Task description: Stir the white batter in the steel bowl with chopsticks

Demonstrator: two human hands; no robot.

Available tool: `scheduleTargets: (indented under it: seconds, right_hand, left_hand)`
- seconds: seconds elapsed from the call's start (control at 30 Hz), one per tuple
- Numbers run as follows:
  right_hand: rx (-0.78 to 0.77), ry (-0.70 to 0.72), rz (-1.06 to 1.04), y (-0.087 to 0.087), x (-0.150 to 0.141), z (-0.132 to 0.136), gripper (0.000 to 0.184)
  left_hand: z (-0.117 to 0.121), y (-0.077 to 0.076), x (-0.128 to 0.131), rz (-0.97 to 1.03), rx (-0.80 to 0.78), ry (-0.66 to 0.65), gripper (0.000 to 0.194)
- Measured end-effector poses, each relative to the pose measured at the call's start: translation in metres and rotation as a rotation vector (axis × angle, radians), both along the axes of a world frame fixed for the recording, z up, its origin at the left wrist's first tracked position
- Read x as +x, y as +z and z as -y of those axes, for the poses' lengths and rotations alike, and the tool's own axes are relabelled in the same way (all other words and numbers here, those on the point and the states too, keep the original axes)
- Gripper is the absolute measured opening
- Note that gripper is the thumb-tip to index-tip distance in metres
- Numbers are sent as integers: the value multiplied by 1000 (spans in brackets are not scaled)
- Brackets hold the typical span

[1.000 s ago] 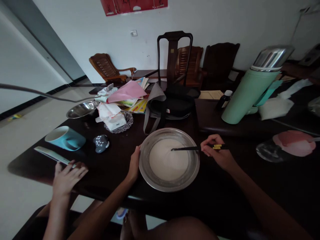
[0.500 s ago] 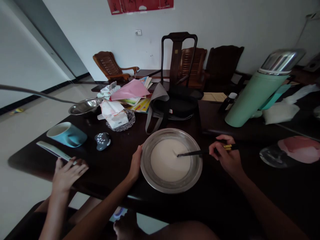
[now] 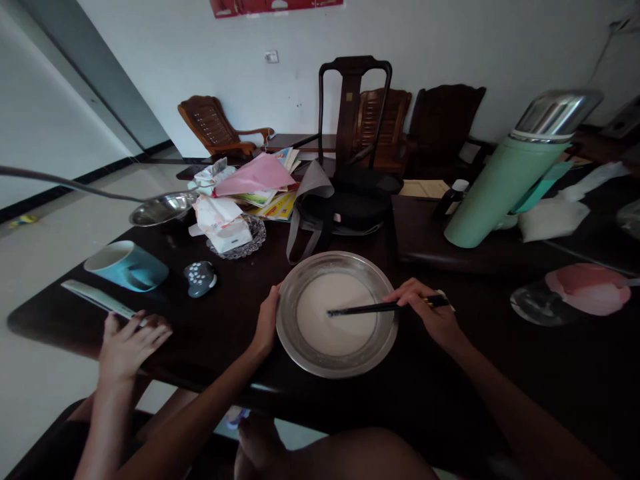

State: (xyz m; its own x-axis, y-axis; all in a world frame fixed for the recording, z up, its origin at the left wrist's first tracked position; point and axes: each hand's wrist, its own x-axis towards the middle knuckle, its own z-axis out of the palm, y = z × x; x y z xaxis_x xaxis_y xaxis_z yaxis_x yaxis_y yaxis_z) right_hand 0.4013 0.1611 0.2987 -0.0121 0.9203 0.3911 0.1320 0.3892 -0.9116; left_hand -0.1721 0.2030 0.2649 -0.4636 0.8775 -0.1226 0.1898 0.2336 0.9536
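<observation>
Dark tabletop [image 3: 220,333] holds a steel bowl [image 3: 287,330], its side gripped by the left hand [image 3: 269,320], the right hand [image 3: 425,308] pinching black chopsticks [image 3: 363,309], tips in pale liquid [image 3: 320,337]; stirring seems underway, another stroke calling for a steady bowl; beyond, a bag [image 3: 355,207], then chairs [image 3: 347,120]

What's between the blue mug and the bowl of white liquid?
In the head view: the grey, white-spotted object, then the left hand against the bowl, with dark tabletop between them.

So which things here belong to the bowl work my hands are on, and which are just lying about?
In use:
- metal bowl, against the left hand
- pale liquid in it
- dark chopsticks, in the right hand

Lying about:
- blue mug
- green flask
- black bag
- tissue pack
</observation>
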Motion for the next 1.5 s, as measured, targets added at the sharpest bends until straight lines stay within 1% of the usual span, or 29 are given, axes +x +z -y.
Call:
scheduleTargets:
  seconds: [0.03, 0.07, 0.13, 0.2, 0.27, 0.33, 0.37, 0.43, 0.5, 0.53, 0.57, 0.63, 0.7, 0.73, 0.83, 0.9, 0.97, 1.0, 1.03, 1.07, 1.13, 1.17, 1.23, 1.3, 1.33, 1.37, 1.43, 1.5]
  right_hand:
    - [6, -39, 29, -1, 1, 0, 26]
    - [16, -114, 3, -1, 3, -1, 25]
    - [36, -239, -115, -3, 6, -3, 31]
    - [59, -232, -161, -4, 8, -4, 37]
    - [58, -134, -92, -5, 6, -4, 35]
    - [48, -55, 24, -4, 5, -2, 27]
    - [45, -55, 56, -4, 5, -1, 24]
    - [43, -119, 30, -3, 7, -1, 25]
    - [41, -174, -57, -4, 9, -1, 32]
    - [39, -168, -78, -4, 10, -1, 35]
    - [41, -143, -70, -4, 10, -1, 36]
    - [54, -80, 23, -3, 10, -1, 32]
    - [63, -77, 93, -3, 9, 0, 27]
    - [65, -107, 83, -3, 9, -1, 27]
    - [74, -194, -37, -4, 9, -1, 36]
    - [87, -153, -20, -3, 10, -2, 37]
    - [97, -68, 96, -2, 12, -2, 30]
    - [105, -48, 148, -1, 13, -3, 25]
    - [115, -63, 171, -1, 14, -3, 23]
    - [126, -101, 159, 0, 15, -3, 24]
    - [136, -178, 65, 1, 16, -4, 33]
    - [129, -181, 20, 1, 16, -4, 38]
    - [101, -106, 8, 1, 14, -4, 39]
    - [77, -22, 86, 1, 13, -4, 30]
    - [77, -19, 118, 1, 13, -4, 26]
    - [89, -54, 119, 0, 13, -4, 24]
    - [105, -146, 27, -1, 14, -5, 33]
    - [104, -155, -51, -3, 14, -6, 41]
  left_hand:
    - [-1, 0, 0, -15, -7, -15, 76]
    - [-1, 0, -1, -25, -17, -26, 80]
    - [0, 5, -1, -28, -17, -15, 83]
    - [2, 14, 5, -29, -2, 13, 81]
    - [5, 26, 24, -39, 0, 9, 83]
    - [8, 34, 63, -33, -2, -31, 86]
    - [9, 36, 89, -21, -1, -92, 83]
    - [9, 33, 149, 16, 8, -301, 78]
    - [7, 26, 204, 53, 18, -383, 71]
    - [6, 22, 226, 69, 24, -397, 69]
    - [4, 19, 242, 83, 31, -404, 68]
    - [2, 16, 258, 119, 53, -416, 66]
    - [1, 16, 261, 181, 88, -434, 64]
    - [0, 17, 260, 209, 103, -441, 63]
    - [1, 19, 258, 239, 124, -445, 61]
    - [1, 20, 258, 239, 130, -452, 59]
    - [1, 20, 259, 245, 138, -458, 58]
    - [1, 19, 259, 243, 139, -458, 58]
    - [0, 19, 259, 238, 140, -454, 58]
    - [1, 19, 259, 234, 141, -449, 58]
    - [1, 20, 260, 227, 136, -448, 58]
    - [1, 21, 260, 226, 134, -449, 58]
    - [1, 24, 261, 220, 132, -454, 57]
    - [2, 28, 262, 197, 137, -452, 57]
    - [2, 29, 263, 186, 144, -449, 57]
    - [2, 30, 264, 180, 150, -447, 57]
    - [3, 31, 264, 181, 155, -445, 58]
    - [4, 30, 264, 188, 151, -441, 58]
